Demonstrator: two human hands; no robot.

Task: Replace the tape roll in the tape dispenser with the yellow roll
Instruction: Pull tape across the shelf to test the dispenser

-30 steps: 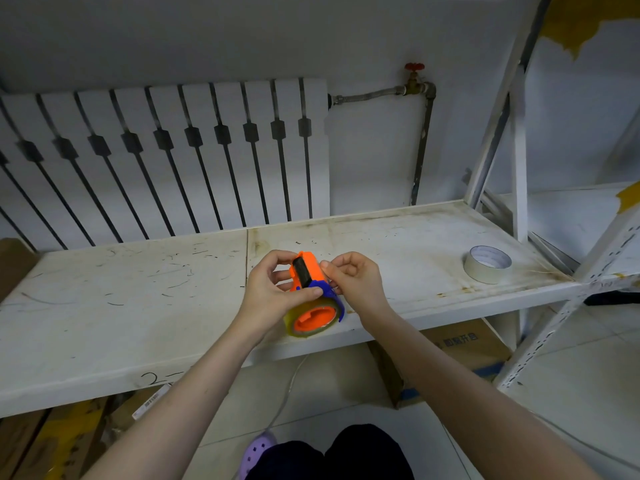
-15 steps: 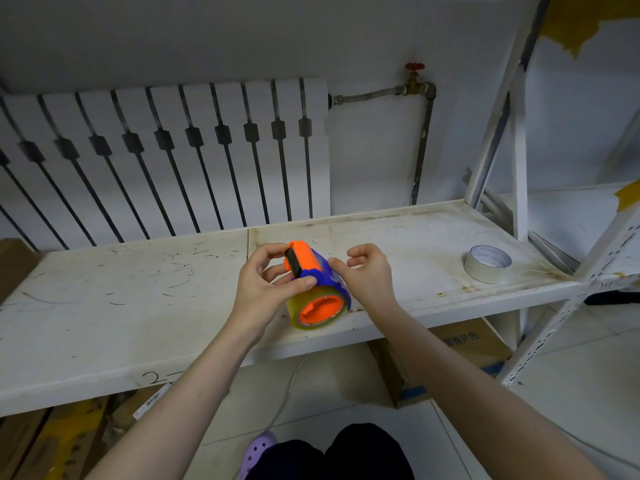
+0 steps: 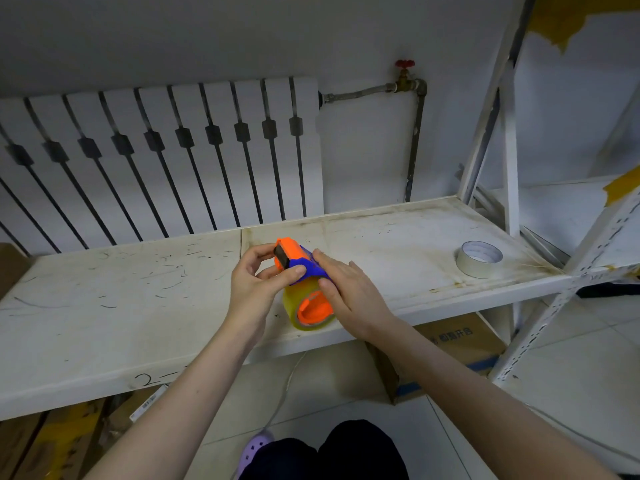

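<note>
The tape dispenser (image 3: 294, 259) is orange and blue and carries a yellowish clear tape roll (image 3: 294, 306) around its orange hub. I hold it just above the front of the white shelf (image 3: 121, 289). My left hand (image 3: 254, 285) grips its upper end, thumb across the blue body. My right hand (image 3: 346, 292) clasps the right side of the roll and the blue cover. A whitish tape roll (image 3: 479, 259) lies flat on the shelf far to the right, apart from both hands.
A white radiator (image 3: 166, 161) stands behind the shelf, with a pipe and red valve (image 3: 405, 64) to its right. White rack uprights (image 3: 509, 143) rise at the right. A cardboard box (image 3: 457, 348) sits on the floor under the shelf.
My right hand has closed in from beside the dispenser onto the roll and blue cover. The dispenser has tilted slightly; my left hand keeps its grip.
</note>
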